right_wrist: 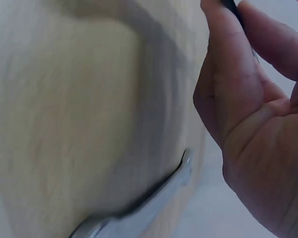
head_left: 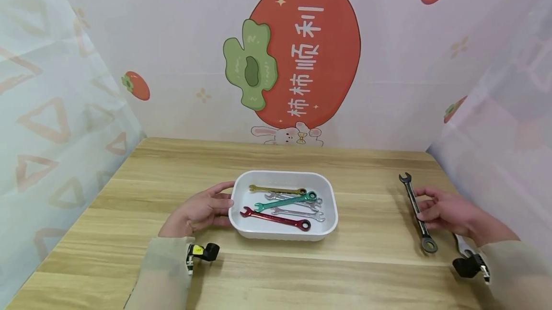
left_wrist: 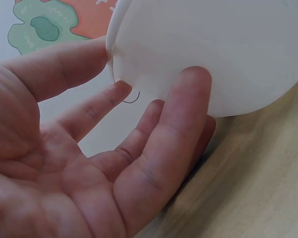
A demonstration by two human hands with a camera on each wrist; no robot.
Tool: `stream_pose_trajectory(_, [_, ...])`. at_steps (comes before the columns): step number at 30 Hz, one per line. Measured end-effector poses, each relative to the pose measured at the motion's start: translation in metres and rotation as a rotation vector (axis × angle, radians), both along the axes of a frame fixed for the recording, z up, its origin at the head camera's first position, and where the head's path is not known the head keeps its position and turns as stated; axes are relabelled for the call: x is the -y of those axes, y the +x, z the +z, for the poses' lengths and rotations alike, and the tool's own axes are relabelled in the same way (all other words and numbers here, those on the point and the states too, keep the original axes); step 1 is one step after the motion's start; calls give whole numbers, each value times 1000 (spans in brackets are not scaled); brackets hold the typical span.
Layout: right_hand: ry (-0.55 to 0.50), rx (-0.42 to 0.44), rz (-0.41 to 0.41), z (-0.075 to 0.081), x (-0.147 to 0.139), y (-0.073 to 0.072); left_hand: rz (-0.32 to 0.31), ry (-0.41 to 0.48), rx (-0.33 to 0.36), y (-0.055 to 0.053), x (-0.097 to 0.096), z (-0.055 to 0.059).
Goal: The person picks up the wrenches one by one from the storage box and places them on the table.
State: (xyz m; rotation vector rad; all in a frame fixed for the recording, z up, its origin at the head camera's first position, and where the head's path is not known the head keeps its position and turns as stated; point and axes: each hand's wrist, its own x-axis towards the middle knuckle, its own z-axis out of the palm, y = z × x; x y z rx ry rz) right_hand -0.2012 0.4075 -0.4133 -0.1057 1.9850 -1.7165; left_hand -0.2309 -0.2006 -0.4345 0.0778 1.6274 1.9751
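Observation:
My left hand (head_left: 207,209) grips the left side of a white plastic tray (head_left: 282,235), thumb at the rim and fingers against the outer wall (left_wrist: 228,64). Inside the tray lie a gold wrench (head_left: 278,189), a green wrench (head_left: 282,202), a red wrench (head_left: 271,219) and several silver wrenches (head_left: 297,213). At the right, my right hand (head_left: 448,212) pinches a dark ratcheting combination wrench (head_left: 412,198) by its shank, open end pointing away and ring end towards me. Only a dark bit of it shows in the right wrist view.
A silver wrench (right_wrist: 144,208) lies on the wooden table (head_left: 366,262) below my right hand, partly hidden by the wrist in the head view. Printed cloth walls (head_left: 185,109) enclose the table at the back and both sides.

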Motion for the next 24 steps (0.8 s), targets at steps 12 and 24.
stream_pose_trajectory(12, [224,63,-91,-16,-24,5,-7,6,-2,1,0,2])
stream_pose_trajectory(24, [499,7,-153,-8,-17,8,3,6,6,1,0,2])
